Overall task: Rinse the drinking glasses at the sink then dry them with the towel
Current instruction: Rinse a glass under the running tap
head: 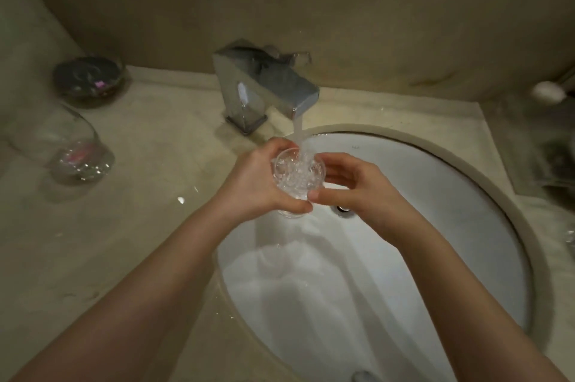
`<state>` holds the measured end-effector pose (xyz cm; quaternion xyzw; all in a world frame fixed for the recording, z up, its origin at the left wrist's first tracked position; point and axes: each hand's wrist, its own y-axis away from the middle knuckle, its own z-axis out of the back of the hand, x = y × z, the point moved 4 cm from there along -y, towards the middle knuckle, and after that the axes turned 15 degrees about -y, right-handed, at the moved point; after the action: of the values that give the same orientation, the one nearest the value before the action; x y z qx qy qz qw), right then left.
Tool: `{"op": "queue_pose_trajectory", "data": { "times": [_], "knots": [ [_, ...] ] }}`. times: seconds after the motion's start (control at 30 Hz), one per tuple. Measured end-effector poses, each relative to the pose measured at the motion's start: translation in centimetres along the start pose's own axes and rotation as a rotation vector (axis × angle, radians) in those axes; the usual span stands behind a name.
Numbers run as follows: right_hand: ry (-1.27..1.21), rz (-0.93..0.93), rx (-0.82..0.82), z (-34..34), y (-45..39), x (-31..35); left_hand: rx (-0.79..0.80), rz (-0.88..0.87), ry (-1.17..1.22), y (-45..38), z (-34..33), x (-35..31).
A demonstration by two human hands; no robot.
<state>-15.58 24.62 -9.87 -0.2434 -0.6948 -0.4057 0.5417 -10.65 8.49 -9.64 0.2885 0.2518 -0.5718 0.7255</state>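
A clear drinking glass (298,176) stands upright over the white sink (435,226), under the running stream from the chrome tap (264,89). Water fills it and bubbles inside. My left hand (255,185) grips the glass from the left, fingers curled round its side and thumb near its base. My right hand (357,185) holds it from the right, fingers on its far side and thumb on its near wall. A second clear glass (71,148) stands on the counter at the left, blurred. No towel is in view.
A dark round dish (88,76) sits on the beige counter (140,241) at the back left. The sink drain (343,209) shows just below my right hand. Blurred dark objects lie at the right edge, with a white knob-like thing (547,90) above them.
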Motion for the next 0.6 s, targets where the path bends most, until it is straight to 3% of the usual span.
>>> {"op": "queue_pose_trajectory", "data": {
  "times": [0.37,0.6],
  "knots": [
    [0.09,0.093,-0.151,0.6,-2.6,10.3,0.022,0.103,-0.068,3.1,0.9,-1.8],
    [0.287,0.119,-0.093,-2.4,-6.4,12.8,-0.011,0.112,-0.057,2.3,1.7,-2.1]
  ]
}}
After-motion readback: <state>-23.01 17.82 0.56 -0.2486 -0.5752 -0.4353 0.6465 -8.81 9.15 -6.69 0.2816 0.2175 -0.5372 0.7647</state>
